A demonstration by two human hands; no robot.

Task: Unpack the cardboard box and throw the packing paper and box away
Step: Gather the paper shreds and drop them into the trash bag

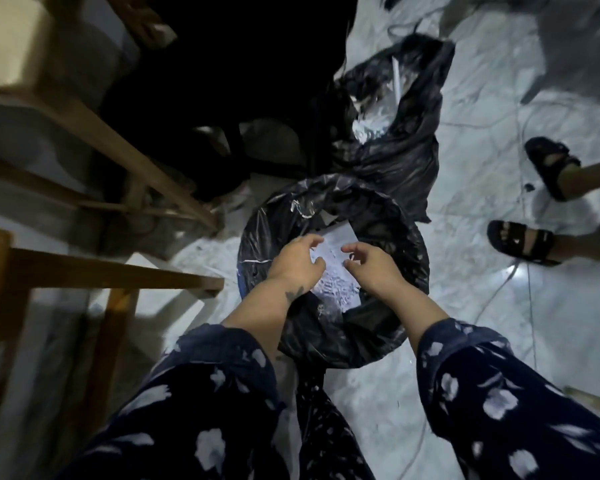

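Packing paper (pixel 329 271): white, crumpled, judged light, soft and compressible; best gathered by its bunched edges. It lay inside the black-lined bin (pixel 395 244) on the floor. Left hand (pixel 297 259) and right hand (pixel 373 263): apart, fingers loosely curled over the paper; actual contact could not be told.
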